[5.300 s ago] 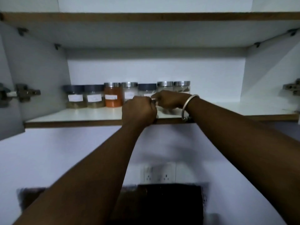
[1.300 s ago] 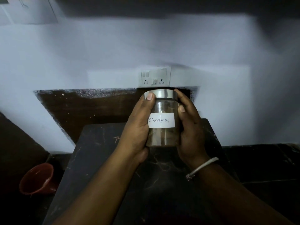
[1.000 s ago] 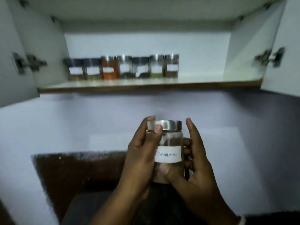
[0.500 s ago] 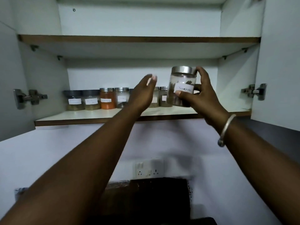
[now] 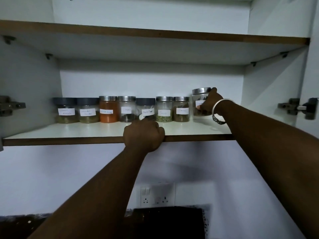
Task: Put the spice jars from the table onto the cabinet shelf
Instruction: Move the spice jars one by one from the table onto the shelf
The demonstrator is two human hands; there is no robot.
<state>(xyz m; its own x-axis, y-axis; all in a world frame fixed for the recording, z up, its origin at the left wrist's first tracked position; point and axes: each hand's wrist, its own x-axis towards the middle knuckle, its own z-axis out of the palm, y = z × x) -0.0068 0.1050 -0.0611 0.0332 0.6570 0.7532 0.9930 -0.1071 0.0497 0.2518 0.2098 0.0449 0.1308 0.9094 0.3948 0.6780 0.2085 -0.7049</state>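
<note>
My right hand [image 5: 209, 102] grips the cinnamon jar [image 5: 198, 102], a glass jar with a silver lid and white label, at the right end of the row on the cabinet shelf [image 5: 69, 133]. Whether its base touches the shelf I cannot tell. Several labelled spice jars stand in a line along the back, among them an orange one [image 5: 108, 109] and a black pepper jar [image 5: 146, 109]. My left hand [image 5: 144, 135] rests curled over the shelf's front edge, in front of the black pepper jar, holding nothing.
An upper shelf [image 5: 155, 34] runs above. Cabinet door hinges [image 5: 298, 107] show at the right and left [image 5: 10, 106] sides. Below are a white wall, a socket plate [image 5: 156, 194] and the dark table top [image 5: 169, 221].
My right hand carried the cinnamon jar from in front of the shelf to the right end of the row. My left hand dropped from mid-air onto the shelf's front edge.
</note>
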